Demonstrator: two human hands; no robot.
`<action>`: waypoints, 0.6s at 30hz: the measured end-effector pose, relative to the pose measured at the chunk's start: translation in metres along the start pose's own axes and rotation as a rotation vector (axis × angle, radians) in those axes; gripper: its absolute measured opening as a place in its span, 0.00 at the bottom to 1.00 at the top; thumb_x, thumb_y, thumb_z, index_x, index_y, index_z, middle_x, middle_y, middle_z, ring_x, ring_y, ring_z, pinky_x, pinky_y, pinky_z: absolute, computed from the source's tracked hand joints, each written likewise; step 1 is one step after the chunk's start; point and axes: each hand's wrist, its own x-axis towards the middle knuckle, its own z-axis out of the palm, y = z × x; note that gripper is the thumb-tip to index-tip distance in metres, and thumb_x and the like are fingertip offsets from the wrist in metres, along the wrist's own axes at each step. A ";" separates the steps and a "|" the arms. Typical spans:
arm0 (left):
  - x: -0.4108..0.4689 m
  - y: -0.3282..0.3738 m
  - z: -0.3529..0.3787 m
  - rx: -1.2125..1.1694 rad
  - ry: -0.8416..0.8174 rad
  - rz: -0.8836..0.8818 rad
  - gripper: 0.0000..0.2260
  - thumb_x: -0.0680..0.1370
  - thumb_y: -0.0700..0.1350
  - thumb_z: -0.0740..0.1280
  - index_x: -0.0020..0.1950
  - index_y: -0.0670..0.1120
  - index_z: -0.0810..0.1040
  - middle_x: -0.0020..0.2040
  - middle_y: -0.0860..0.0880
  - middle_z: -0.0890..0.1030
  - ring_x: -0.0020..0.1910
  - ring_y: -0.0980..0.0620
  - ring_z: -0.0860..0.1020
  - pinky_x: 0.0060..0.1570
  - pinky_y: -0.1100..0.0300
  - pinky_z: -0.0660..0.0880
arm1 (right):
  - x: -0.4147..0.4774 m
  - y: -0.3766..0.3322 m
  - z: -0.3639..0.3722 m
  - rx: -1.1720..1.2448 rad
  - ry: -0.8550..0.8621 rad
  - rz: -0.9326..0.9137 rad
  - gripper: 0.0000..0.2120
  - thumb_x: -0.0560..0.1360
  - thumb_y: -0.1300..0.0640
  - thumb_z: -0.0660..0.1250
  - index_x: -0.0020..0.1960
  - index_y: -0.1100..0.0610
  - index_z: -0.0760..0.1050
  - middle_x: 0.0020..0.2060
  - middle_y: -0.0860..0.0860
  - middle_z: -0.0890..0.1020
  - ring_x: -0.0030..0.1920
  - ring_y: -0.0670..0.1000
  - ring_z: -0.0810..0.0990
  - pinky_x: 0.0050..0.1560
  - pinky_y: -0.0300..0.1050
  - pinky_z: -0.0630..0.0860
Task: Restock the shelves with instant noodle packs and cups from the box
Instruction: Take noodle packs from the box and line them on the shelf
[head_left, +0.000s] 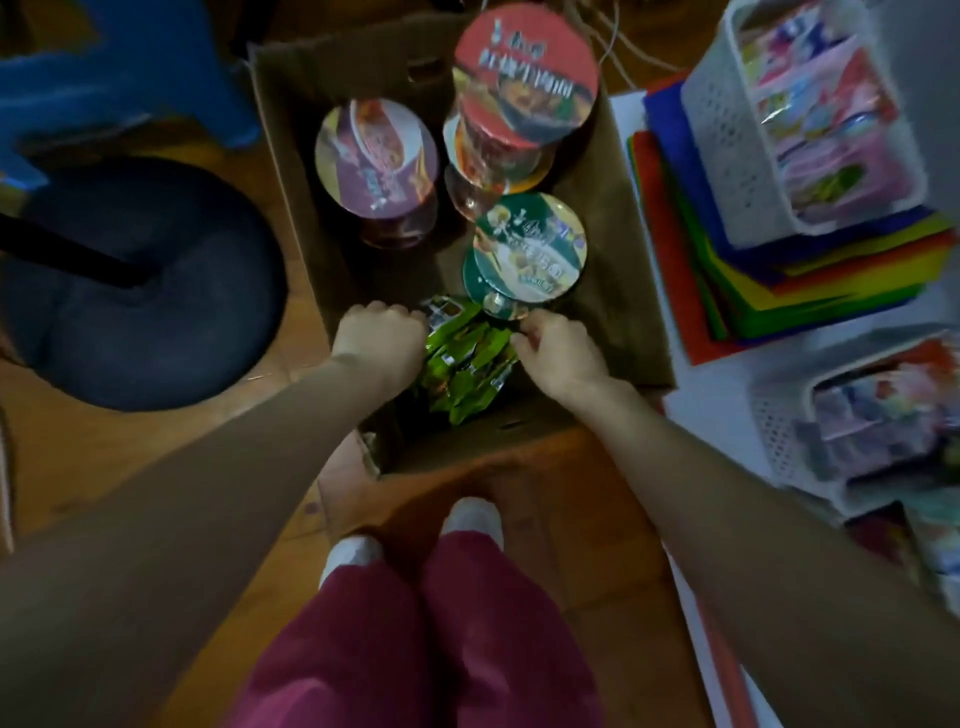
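An open cardboard box (613, 270) stands on the floor in front of me. Near its front lie several green noodle packs (470, 364) in a bunch. My left hand (379, 338) grips the bunch on its left side, and my right hand (558, 351) grips it on the right. Behind them stands a green-lidded cup (527, 249). A stack of red-lidded cups (524, 78) rises at the back right of the box, and a purple-lidded cup (376, 156) stands at the back left.
A white shelf (727, 405) on the right carries white baskets (727, 130) of packs and a stack of coloured sheets (691, 249). A dark round cushion (140, 291) and a blue stool (130, 67) lie left of the box. My feet (410, 535) stand before it.
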 end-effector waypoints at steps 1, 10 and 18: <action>0.015 0.002 0.012 0.018 -0.036 -0.012 0.12 0.79 0.42 0.58 0.61 0.41 0.72 0.59 0.42 0.76 0.58 0.41 0.74 0.52 0.53 0.70 | 0.011 0.005 0.011 -0.007 -0.021 -0.009 0.13 0.78 0.53 0.60 0.55 0.61 0.75 0.48 0.59 0.80 0.50 0.61 0.78 0.46 0.49 0.74; 0.081 0.012 0.064 0.055 -0.308 -0.038 0.12 0.80 0.40 0.58 0.62 0.44 0.73 0.62 0.45 0.75 0.61 0.44 0.75 0.55 0.53 0.71 | 0.067 0.023 0.050 -0.104 -0.119 -0.128 0.12 0.78 0.57 0.61 0.58 0.61 0.73 0.53 0.61 0.79 0.54 0.61 0.77 0.53 0.53 0.75; 0.089 0.009 0.068 0.021 -0.358 -0.011 0.13 0.80 0.38 0.56 0.63 0.43 0.72 0.62 0.45 0.76 0.61 0.44 0.75 0.57 0.52 0.71 | 0.092 0.011 0.070 -0.402 -0.133 -0.252 0.14 0.77 0.63 0.60 0.62 0.60 0.70 0.59 0.59 0.75 0.59 0.60 0.73 0.52 0.50 0.73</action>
